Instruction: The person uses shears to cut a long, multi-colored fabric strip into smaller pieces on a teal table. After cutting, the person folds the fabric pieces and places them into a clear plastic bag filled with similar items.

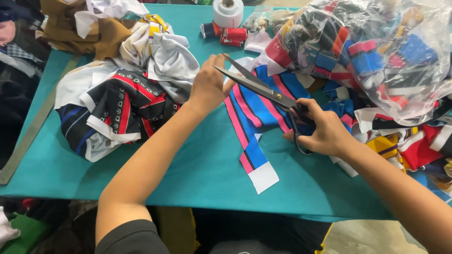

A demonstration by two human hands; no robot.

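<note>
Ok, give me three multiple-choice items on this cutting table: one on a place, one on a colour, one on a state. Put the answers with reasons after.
1. Where does the white tape roll stand?
A. at the table's far edge
B. under the striped fabric
C. in the left hand

2. What colour is the table cover?
A. red
B. teal
C. yellow

3. How are the scissors held?
A. shut, lying flat on the table
C. blades apart, in the right hand
B. hanging from a hook

Answers: 1 A, the roll stands at the far edge beside red thread spools. 2 B, the bare cover is teal. 3 C, the right hand grips the handles with blades spread, while the left hand holds the pink and blue striped fabric.
</note>
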